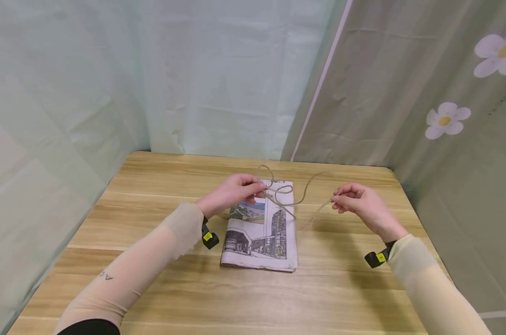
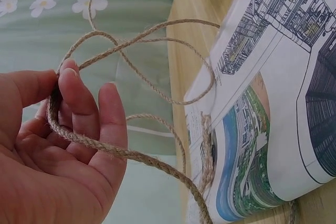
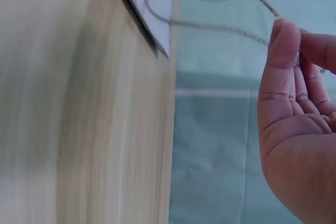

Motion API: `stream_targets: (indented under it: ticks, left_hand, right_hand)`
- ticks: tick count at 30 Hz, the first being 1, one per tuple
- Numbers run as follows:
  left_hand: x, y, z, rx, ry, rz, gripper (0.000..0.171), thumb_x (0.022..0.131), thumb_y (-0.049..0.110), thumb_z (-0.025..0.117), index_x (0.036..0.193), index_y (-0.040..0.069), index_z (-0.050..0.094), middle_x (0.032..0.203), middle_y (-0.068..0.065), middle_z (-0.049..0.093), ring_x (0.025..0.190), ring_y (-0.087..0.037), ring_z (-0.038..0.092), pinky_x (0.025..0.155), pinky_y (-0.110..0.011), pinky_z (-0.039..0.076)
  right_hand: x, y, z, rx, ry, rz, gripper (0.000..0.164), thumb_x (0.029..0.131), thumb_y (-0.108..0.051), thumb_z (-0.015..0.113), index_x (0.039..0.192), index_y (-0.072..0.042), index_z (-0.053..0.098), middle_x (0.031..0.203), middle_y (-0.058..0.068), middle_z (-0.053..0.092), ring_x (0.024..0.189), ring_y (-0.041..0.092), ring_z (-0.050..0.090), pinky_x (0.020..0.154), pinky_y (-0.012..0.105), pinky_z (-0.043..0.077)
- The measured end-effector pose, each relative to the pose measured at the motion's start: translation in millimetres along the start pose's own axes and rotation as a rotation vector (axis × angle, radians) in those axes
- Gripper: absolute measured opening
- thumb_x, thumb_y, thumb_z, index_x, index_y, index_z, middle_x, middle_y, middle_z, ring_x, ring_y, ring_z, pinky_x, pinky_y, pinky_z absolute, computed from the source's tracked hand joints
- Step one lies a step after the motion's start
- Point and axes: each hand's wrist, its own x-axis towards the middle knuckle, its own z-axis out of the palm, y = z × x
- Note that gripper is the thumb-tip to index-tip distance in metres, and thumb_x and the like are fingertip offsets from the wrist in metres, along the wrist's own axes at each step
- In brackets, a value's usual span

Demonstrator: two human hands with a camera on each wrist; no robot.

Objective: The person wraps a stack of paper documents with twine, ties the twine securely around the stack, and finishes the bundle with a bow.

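A folded newspaper [image 1: 259, 237] with printed pictures lies on the wooden table. Brown twine [image 1: 305, 190] loops loosely above its far end, and a strand lies against the paper in the left wrist view. My left hand [image 1: 240, 188] is over the newspaper's far left part, pinching the twine [image 2: 79, 137] between thumb and fingers. Off to the right of the paper, my right hand [image 1: 359, 202] pinches another stretch of the twine [image 3: 262, 1] between thumb and fingertips, raised above the table. How the twine passes under the newspaper is hidden.
The wooden table [image 1: 165, 284] has rounded far corners. Pale curtains [image 1: 236, 83] hang right behind it and at both sides, with white flowers [image 1: 447, 121] printed on the right one. A black strap with a small device [image 1: 376, 259] sits on each wrist.
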Motion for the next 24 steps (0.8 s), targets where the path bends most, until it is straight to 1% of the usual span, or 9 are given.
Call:
stream_targets:
  ticks: [4, 8, 11, 13, 15, 18, 20, 22, 24]
  left_hand:
    - [-0.8, 0.6, -0.4, -0.009, 0.003, 0.0, 0.025, 0.103, 0.031, 0.064, 0.108, 0.007, 0.07, 0.108, -0.014, 0.069, 0.082, -0.02, 0.062, 0.087, -0.038, 0.059]
    - [-0.9, 0.5, -0.5, -0.013, 0.006, 0.002, 0.026, 0.104, 0.032, 0.063, 0.108, 0.007, 0.069, 0.106, -0.013, 0.069, 0.08, -0.019, 0.061, 0.09, -0.041, 0.058]
    - [-1.0, 0.8, -0.2, -0.024, 0.01, 0.003, 0.025, 0.104, 0.031, 0.063, 0.108, 0.007, 0.069, 0.105, -0.011, 0.069, 0.08, -0.019, 0.061, 0.093, -0.044, 0.057]
    - [-1.3, 1.4, 0.0, -0.031, 0.013, 0.0, 0.025, 0.104, 0.03, 0.063, 0.108, 0.007, 0.069, 0.105, -0.011, 0.069, 0.08, -0.02, 0.061, 0.094, -0.046, 0.056]
    - [-1.3, 1.4, 0.0, -0.027, 0.016, -0.003, 0.024, 0.104, 0.03, 0.063, 0.108, 0.007, 0.069, 0.105, -0.011, 0.069, 0.081, -0.02, 0.061, 0.093, -0.045, 0.057]
    - [-1.0, 1.2, -0.1, -0.006, 0.015, -0.002, 0.025, 0.104, 0.032, 0.063, 0.108, 0.008, 0.069, 0.104, -0.011, 0.069, 0.084, -0.023, 0.063, 0.092, -0.043, 0.057]
    - [-1.1, 1.6, -0.2, 0.009, 0.014, -0.003, 0.026, 0.103, 0.033, 0.063, 0.107, 0.009, 0.07, 0.104, -0.01, 0.07, 0.085, -0.024, 0.064, 0.091, -0.041, 0.058]
    - [-1.2, 2.0, -0.1, 0.022, 0.013, -0.003, 0.026, 0.103, 0.034, 0.063, 0.108, 0.01, 0.07, 0.104, -0.009, 0.07, 0.086, -0.024, 0.065, 0.089, -0.038, 0.058]
    - [-1.5, 2.6, 0.1, 0.03, 0.012, -0.006, 0.026, 0.103, 0.035, 0.064, 0.108, 0.011, 0.07, 0.104, -0.008, 0.071, 0.086, -0.023, 0.065, 0.087, -0.035, 0.059]
  right_hand:
    - [-3.2, 0.8, 20.5, -0.07, -0.025, -0.017, 0.028, 0.095, -0.018, 0.076, 0.108, 0.003, 0.064, 0.098, 0.012, 0.073, 0.084, 0.022, 0.071, 0.074, 0.041, 0.06]
    - [-6.7, 5.4, 38.4, -0.129, -0.023, -0.031, 0.025, 0.093, -0.019, 0.079, 0.104, 0.0, 0.067, 0.093, 0.011, 0.073, 0.081, 0.026, 0.07, 0.067, 0.037, 0.06]
    - [-9.8, 10.6, 49.0, -0.186, -0.006, -0.054, 0.02, 0.092, -0.02, 0.079, 0.1, -0.005, 0.068, 0.09, 0.012, 0.073, 0.08, 0.032, 0.069, 0.063, 0.034, 0.058]
    - [-12.1, 13.5, 55.3, -0.225, 0.005, -0.077, 0.017, 0.093, -0.022, 0.079, 0.098, -0.009, 0.07, 0.091, 0.011, 0.073, 0.08, 0.037, 0.068, 0.06, 0.034, 0.057]
    - [-14.2, 16.6, 61.3, -0.257, 0.021, -0.108, 0.014, 0.093, -0.023, 0.079, 0.096, -0.012, 0.071, 0.091, 0.009, 0.074, 0.078, 0.037, 0.068, 0.059, 0.033, 0.056]
    - [-17.0, 21.0, 70.7, -0.317, 0.05, -0.195, 0.012, 0.093, -0.02, 0.079, 0.094, -0.012, 0.071, 0.095, 0.001, 0.075, 0.076, 0.026, 0.068, 0.059, 0.029, 0.055]
    - [-18.2, 25.1, 76.9, -0.38, 0.074, -0.277, 0.009, 0.092, -0.015, 0.079, 0.093, -0.011, 0.071, 0.096, -0.004, 0.074, 0.075, 0.017, 0.066, 0.06, 0.026, 0.054]
    - [-18.9, 30.0, 82.9, -0.467, 0.085, -0.369, 0.01, 0.09, -0.008, 0.08, 0.092, -0.011, 0.07, 0.097, -0.006, 0.074, 0.074, 0.011, 0.064, 0.059, 0.025, 0.053]
    - [-18.9, 35.6, 88.6, -0.571, 0.08, -0.462, 0.016, 0.086, -0.002, 0.08, 0.091, -0.012, 0.069, 0.095, -0.006, 0.073, 0.073, 0.007, 0.061, 0.06, 0.024, 0.052]
